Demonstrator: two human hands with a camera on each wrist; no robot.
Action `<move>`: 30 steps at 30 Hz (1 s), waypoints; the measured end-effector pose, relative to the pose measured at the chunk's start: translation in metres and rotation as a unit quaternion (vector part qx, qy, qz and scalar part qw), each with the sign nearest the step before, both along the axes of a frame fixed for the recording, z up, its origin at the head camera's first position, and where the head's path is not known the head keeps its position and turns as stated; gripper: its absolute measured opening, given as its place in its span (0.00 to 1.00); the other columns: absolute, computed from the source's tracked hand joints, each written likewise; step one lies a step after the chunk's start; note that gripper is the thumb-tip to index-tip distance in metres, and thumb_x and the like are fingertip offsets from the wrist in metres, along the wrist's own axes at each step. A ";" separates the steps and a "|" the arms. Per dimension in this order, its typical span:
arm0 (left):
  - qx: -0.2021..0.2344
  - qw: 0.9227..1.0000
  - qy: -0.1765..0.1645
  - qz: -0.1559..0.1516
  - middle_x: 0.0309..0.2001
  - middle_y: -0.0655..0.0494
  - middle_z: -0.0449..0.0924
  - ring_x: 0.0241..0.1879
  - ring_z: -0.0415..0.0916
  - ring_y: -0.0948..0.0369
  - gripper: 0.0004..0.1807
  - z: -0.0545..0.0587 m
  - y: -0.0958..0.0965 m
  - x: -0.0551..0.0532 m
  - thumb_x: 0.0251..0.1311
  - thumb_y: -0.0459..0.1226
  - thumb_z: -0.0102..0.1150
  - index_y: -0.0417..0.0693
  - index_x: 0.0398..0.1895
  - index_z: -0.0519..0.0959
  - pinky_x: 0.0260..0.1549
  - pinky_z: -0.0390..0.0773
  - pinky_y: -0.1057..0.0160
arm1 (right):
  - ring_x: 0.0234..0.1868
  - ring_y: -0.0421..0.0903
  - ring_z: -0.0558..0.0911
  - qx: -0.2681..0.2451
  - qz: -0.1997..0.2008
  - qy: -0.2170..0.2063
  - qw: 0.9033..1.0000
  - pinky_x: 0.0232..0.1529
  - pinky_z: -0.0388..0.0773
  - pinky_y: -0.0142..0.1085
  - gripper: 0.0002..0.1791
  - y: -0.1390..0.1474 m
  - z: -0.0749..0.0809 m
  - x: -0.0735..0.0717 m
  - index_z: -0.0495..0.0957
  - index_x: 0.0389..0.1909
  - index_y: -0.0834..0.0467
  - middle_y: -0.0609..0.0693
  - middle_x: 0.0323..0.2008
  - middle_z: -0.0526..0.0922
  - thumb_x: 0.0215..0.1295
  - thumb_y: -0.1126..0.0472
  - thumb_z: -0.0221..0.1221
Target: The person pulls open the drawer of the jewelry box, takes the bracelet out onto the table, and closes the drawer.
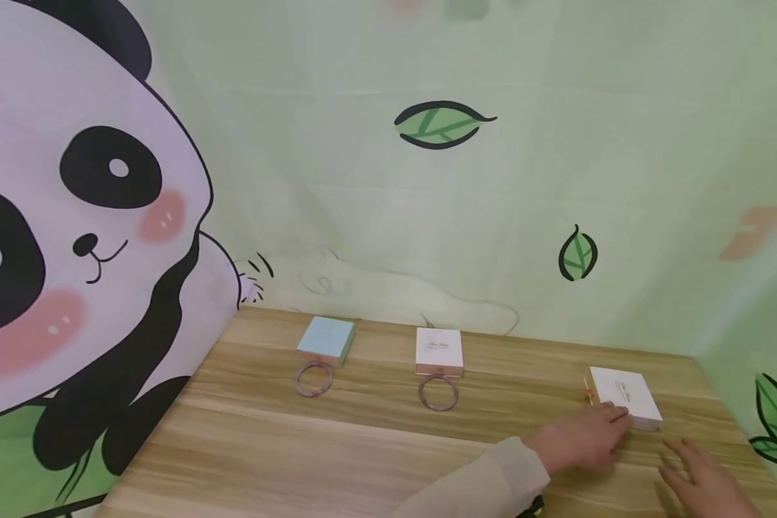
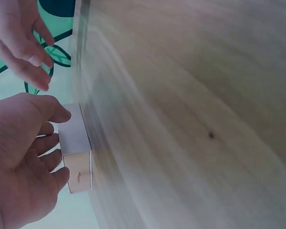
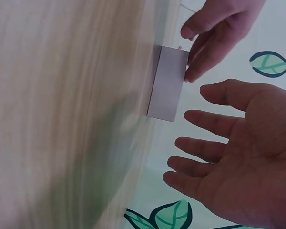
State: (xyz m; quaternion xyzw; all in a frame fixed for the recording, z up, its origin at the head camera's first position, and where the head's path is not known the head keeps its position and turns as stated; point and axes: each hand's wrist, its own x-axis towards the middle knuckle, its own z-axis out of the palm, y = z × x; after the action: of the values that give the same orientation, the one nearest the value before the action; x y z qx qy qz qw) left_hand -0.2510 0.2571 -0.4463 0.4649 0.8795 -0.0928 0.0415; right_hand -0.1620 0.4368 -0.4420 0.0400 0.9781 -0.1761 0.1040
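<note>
A white square box (image 1: 624, 392) with small lettering on its lid lies at the right of the table in the head view. My left hand (image 1: 583, 437) reaches over its near edge, the fingertips at the lid. In the left wrist view, the thumb of my left hand (image 2: 21, 152) is beside the grey side of the box (image 2: 76, 129), fingers slightly bent over its top. To the right, my right hand (image 1: 706, 478) is apart from the box. The right wrist view shows my right hand (image 3: 248, 152) with spread fingers and nothing held, near the box (image 3: 168, 83).
A light blue box (image 1: 326, 337) and another white box (image 1: 439, 348) stand along the back of the wooden table (image 1: 265, 446). In front of each lies a purplish bangle: the left bangle (image 1: 314, 394) and the middle bangle (image 1: 438, 409). A panda-print cloth (image 1: 337, 180) hangs behind.
</note>
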 end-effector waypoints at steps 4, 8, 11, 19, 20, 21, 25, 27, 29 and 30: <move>-0.010 1.000 0.027 0.003 0.79 0.72 0.48 0.77 0.45 0.72 0.34 -0.001 -0.002 -0.001 0.77 0.56 0.42 0.65 0.82 0.50 0.73 0.47 0.74 | 0.59 0.86 0.63 0.009 -0.003 0.003 1.000 0.53 0.69 0.72 0.34 -0.002 0.004 -0.002 0.65 0.62 0.81 0.90 0.60 0.58 0.76 0.51 0.54; -0.002 0.998 0.058 0.006 0.79 0.70 0.48 0.77 0.45 0.71 0.34 -0.006 -0.010 -0.006 0.77 0.55 0.42 0.63 0.82 0.51 0.73 0.51 0.71 | 0.60 0.85 0.62 0.000 0.010 0.014 1.000 0.53 0.69 0.72 0.34 -0.007 0.009 -0.006 0.64 0.63 0.81 0.90 0.61 0.57 0.78 0.51 0.52; 0.010 0.998 0.063 0.011 0.79 0.70 0.49 0.77 0.46 0.71 0.34 -0.008 -0.017 -0.011 0.77 0.54 0.44 0.63 0.82 0.52 0.72 0.54 0.70 | 0.60 0.86 0.62 -0.009 0.016 0.017 1.000 0.53 0.69 0.72 0.34 -0.010 0.012 -0.010 0.64 0.64 0.81 0.90 0.62 0.56 0.78 0.51 0.51; 0.025 0.997 0.077 0.006 0.78 0.68 0.54 0.76 0.51 0.70 0.32 -0.007 -0.027 -0.018 0.76 0.53 0.45 0.62 0.80 0.57 0.72 0.56 0.69 | 0.61 0.87 0.59 -0.015 0.004 0.002 1.000 0.55 0.66 0.74 0.35 -0.010 0.017 -0.012 0.62 0.65 0.81 0.90 0.62 0.53 0.78 0.51 0.51; 0.032 0.996 0.082 0.004 0.76 0.67 0.57 0.75 0.55 0.70 0.32 -0.006 -0.029 -0.019 0.76 0.53 0.47 0.60 0.79 0.59 0.71 0.58 0.69 | 0.61 0.87 0.59 -0.018 0.003 -0.003 1.000 0.55 0.66 0.74 0.36 -0.010 0.017 -0.012 0.62 0.65 0.81 0.90 0.63 0.53 0.78 0.50 0.51; 0.042 0.996 0.084 0.006 0.74 0.66 0.60 0.73 0.58 0.69 0.31 -0.006 -0.030 -0.019 0.75 0.52 0.49 0.59 0.78 0.62 0.70 0.59 0.70 | 0.62 0.87 0.59 -0.020 0.002 -0.007 1.000 0.55 0.66 0.74 0.36 -0.010 0.017 -0.012 0.61 0.65 0.81 0.90 0.63 0.52 0.78 0.50 0.50; 0.064 0.991 0.114 0.022 0.63 0.67 0.69 0.63 0.68 0.70 0.27 -0.003 -0.035 -0.020 0.72 0.52 0.53 0.56 0.71 0.71 0.66 0.66 0.69 | 0.61 0.86 0.59 -0.022 0.006 -0.020 1.000 0.55 0.67 0.73 0.36 -0.009 0.017 -0.011 0.62 0.65 0.81 0.90 0.63 0.52 0.78 0.50 0.50; 0.061 0.989 0.127 0.043 0.60 0.67 0.69 0.62 0.69 0.69 0.26 -0.003 -0.036 -0.018 0.72 0.53 0.53 0.56 0.69 0.73 0.66 0.67 0.68 | 0.61 0.86 0.60 -0.021 0.010 -0.025 0.999 0.54 0.67 0.73 0.36 -0.008 0.016 -0.010 0.63 0.64 0.82 0.90 0.63 0.52 0.79 0.50 0.50; 0.051 0.988 0.130 0.069 0.60 0.68 0.67 0.62 0.66 0.69 0.26 -0.003 -0.032 -0.014 0.72 0.56 0.51 0.59 0.68 0.73 0.67 0.65 0.68 | 0.61 0.86 0.60 -0.020 0.011 -0.027 0.999 0.54 0.67 0.73 0.35 -0.007 0.015 -0.009 0.63 0.64 0.81 0.90 0.63 0.53 0.79 0.50 0.49; 0.051 0.987 0.127 0.084 0.60 0.68 0.66 0.63 0.65 0.68 0.25 -0.004 -0.029 -0.012 0.72 0.56 0.51 0.61 0.68 0.72 0.67 0.64 0.68 | 0.61 0.86 0.60 -0.021 0.013 -0.027 0.999 0.54 0.68 0.73 0.35 -0.007 0.014 -0.009 0.63 0.64 0.81 0.90 0.63 0.53 0.79 0.51 0.49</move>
State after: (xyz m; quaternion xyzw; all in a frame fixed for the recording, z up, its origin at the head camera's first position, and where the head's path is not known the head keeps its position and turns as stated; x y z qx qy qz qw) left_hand -0.2632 0.2278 -0.4502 0.3757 0.9170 -0.1024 -0.0865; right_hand -0.1706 0.4298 -0.4283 0.0297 0.9716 -0.1936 0.1331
